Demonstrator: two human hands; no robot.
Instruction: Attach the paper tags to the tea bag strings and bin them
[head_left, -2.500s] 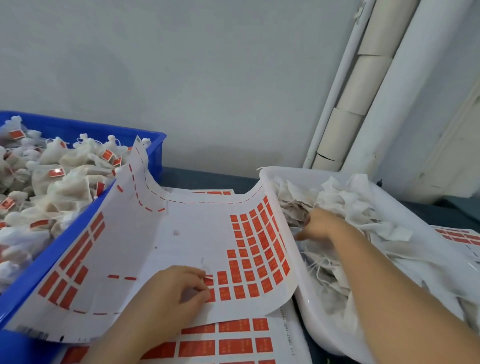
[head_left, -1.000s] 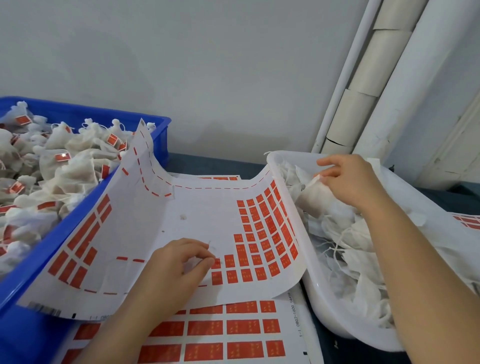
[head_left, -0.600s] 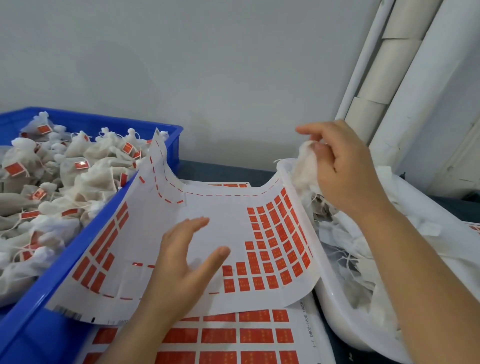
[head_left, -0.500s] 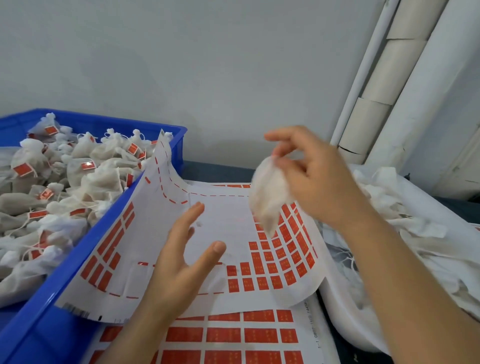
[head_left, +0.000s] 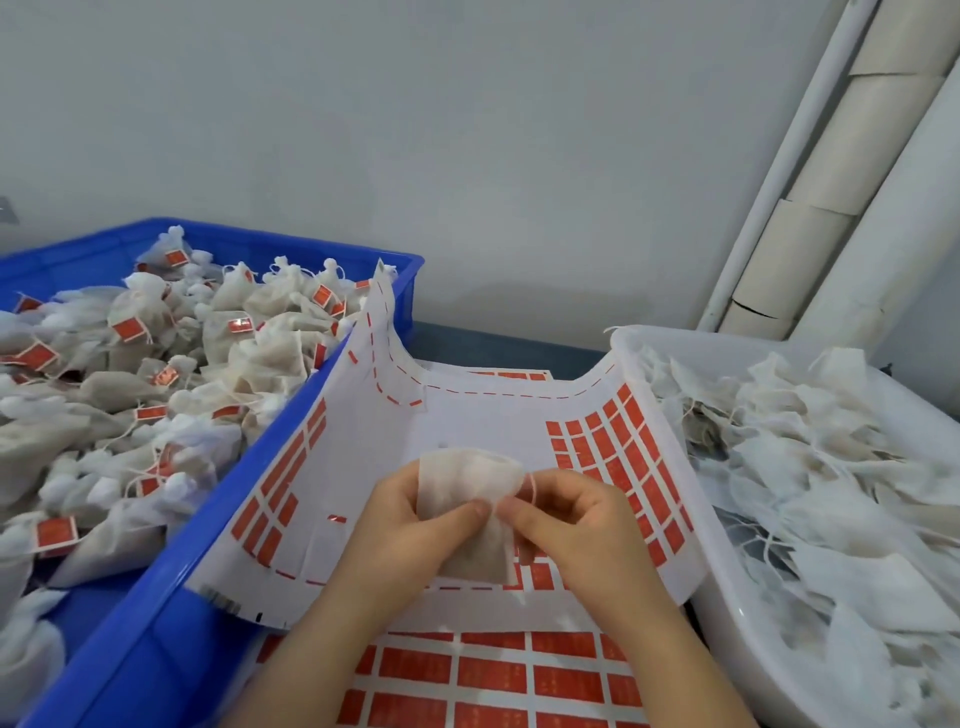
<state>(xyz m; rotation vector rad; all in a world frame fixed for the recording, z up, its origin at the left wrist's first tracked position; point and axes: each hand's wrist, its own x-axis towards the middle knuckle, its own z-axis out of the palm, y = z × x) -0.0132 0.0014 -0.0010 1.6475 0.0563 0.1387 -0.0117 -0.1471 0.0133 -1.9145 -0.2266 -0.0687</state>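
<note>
We see the tea bag (head_left: 462, 493), a limp pouch of thin off-white mesh, held up between both hands over the middle of the sheet of tags (head_left: 483, 421). The left hand (head_left: 400, 530) grips its left side, thumb pressed across the front and fingers curled behind. The right hand (head_left: 571, 525) pinches its right edge with curled fingers, where a thin string (head_left: 531, 486) loops out. The hands hide the sheet's near middle.

That glossy white sheet, with rows of small red rectangles, sags like a trough. Its left edge rides up the wall of the blue bin (head_left: 156, 639) and its right edge up the rim of the white tub (head_left: 727, 644). A second sheet (head_left: 493, 675) lies flat beneath it. The hard plastic bin is heaped with tagged bags (head_left: 260, 358); the tub holds crumpled untagged bags (head_left: 810, 467). Cardboard tubes (head_left: 852, 135) lean in the far right corner.
</note>
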